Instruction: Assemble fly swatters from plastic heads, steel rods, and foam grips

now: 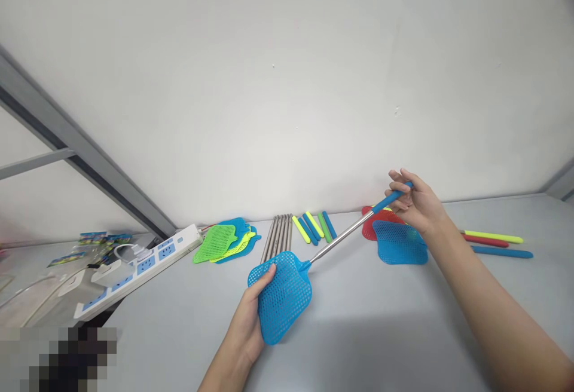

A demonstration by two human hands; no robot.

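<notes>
A fly swatter with a blue mesh head [284, 299], a silver metal rod and a blue grip is held up above the table, slanting from lower left to upper right. My left hand [251, 320] is closed on the edge of its head, thumb on top of the mesh. Around the blue grip [386, 201] at the other end, my right hand [417, 204] has its fingers curled. Behind my right wrist lie swatters with blue [399, 242] and red [370, 227] heads, partly hidden by the hand and arm.
Along the wall lie several metal rods [278, 233], loose coloured grips [314, 227] and a pile of green, yellow and blue swatter heads [217, 242]. A white power strip [139, 266] with plugs borders the left side. Grey metal frame bars [85, 159] rise there.
</notes>
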